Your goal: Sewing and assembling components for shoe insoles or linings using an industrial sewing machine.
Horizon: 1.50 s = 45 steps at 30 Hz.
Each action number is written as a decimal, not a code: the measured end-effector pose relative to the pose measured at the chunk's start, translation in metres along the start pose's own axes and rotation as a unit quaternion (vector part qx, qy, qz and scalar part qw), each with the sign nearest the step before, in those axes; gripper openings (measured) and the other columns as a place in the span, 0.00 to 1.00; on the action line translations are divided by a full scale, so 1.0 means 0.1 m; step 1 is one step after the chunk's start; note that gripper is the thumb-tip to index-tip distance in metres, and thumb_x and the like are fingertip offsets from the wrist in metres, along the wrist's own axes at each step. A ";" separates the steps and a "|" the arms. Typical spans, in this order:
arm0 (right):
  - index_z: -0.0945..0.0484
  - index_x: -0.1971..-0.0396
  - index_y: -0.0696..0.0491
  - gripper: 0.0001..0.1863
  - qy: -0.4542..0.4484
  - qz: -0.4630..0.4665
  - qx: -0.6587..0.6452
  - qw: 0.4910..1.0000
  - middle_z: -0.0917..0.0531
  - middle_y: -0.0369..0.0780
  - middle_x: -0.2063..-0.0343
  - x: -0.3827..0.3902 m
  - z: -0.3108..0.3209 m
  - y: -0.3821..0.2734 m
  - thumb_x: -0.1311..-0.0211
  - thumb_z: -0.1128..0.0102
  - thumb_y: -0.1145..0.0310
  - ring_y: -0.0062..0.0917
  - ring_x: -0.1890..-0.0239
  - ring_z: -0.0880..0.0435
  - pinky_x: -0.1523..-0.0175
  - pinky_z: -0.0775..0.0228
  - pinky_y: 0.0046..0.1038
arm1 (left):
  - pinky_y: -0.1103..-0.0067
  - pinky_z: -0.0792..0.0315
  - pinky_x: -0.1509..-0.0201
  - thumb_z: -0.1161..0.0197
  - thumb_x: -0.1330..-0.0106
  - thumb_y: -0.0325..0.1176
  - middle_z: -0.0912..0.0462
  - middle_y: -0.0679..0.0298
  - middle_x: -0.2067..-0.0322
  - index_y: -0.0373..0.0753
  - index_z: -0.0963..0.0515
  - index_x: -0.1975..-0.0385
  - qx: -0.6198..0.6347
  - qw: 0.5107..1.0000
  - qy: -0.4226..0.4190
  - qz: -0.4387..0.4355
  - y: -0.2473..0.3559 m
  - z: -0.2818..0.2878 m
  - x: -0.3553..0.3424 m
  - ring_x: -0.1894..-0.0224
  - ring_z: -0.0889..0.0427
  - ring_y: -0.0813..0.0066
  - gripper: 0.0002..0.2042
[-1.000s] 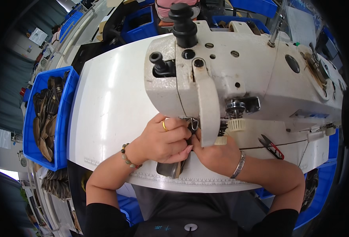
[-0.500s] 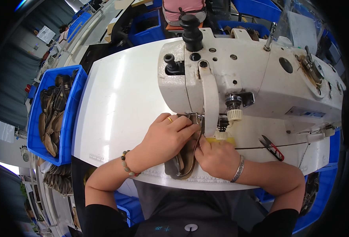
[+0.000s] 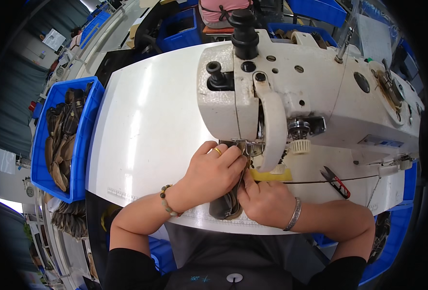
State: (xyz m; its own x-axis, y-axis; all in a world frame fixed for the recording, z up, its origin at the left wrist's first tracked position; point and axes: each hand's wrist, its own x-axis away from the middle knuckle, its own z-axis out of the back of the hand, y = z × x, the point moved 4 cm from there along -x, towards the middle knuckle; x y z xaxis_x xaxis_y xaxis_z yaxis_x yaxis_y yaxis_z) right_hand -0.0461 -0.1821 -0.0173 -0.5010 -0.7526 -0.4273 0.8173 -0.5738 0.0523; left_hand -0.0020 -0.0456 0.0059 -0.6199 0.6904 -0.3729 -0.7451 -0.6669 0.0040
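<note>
A brown-grey shoe upper (image 3: 219,209) lies under the needle area of a white sewing machine (image 3: 217,108), its near end curled toward the table's front edge. My left hand (image 3: 215,170) is closed on its left side close to the presser foot, fingers bent and pressing down. From the right, my right hand (image 3: 268,199) pinches the edge of the same upper, thumb and forefinger together. Both sets of fingertips are partly hidden. A thin dark binding strip (image 3: 327,182) runs across the table from the right toward the needle area, past a yellow piece (image 3: 274,175).
Red-handled thread snips (image 3: 337,183) lie right of my right hand. A blue bin (image 3: 93,130) full of brown pieces stands at the table's left. The white tabletop (image 3: 146,121) stretches left of the machine. Another person in pink (image 3: 223,7) sits beyond.
The upper's near end has swung slightly right and shows narrower between my hands. My hands stay on it, with small finger shifts. The whole view has shifted a little.
</note>
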 end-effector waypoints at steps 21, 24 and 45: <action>0.17 0.68 0.62 0.16 0.016 0.004 0.029 0.999 0.15 0.58 0.63 -0.06 0.01 0.06 0.53 0.42 0.66 0.21 0.85 0.25 0.81 0.34 0.23 | 0.69 0.35 0.49 0.32 0.48 0.31 0.25 0.72 0.70 0.44 0.13 0.63 0.133 0.990 -0.020 0.031 -0.16 -0.01 -0.07 0.62 0.23 0.73 0.12; 0.17 0.70 0.62 0.14 0.028 0.008 0.023 0.999 0.15 0.58 0.63 -0.06 0.01 0.09 0.53 0.41 0.67 0.21 0.85 0.25 0.82 0.34 0.23 | 0.68 0.34 0.48 0.32 0.48 0.32 0.25 0.73 0.70 0.45 0.13 0.64 0.109 0.993 -0.027 0.042 -0.14 0.00 -0.07 0.62 0.23 0.73 0.11; 0.21 0.79 0.60 0.10 0.011 0.060 0.031 0.998 0.15 0.60 0.66 0.03 0.13 -0.18 0.52 0.42 0.68 0.18 0.84 0.25 0.82 0.39 0.21 | 0.58 0.39 0.42 0.28 0.52 0.32 0.25 0.75 0.66 0.46 0.14 0.58 0.097 0.994 -0.058 0.010 0.06 0.11 0.12 0.58 0.22 0.73 0.17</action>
State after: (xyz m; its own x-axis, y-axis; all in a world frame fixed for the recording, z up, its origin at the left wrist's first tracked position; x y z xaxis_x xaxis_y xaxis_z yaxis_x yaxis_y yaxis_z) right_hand -0.0662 -0.1785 -0.0080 -0.3937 -0.8102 -0.4344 0.8513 -0.4996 0.1603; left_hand -0.0163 -0.0386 0.0116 -0.6517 0.7122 -0.2611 -0.7581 -0.6230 0.1929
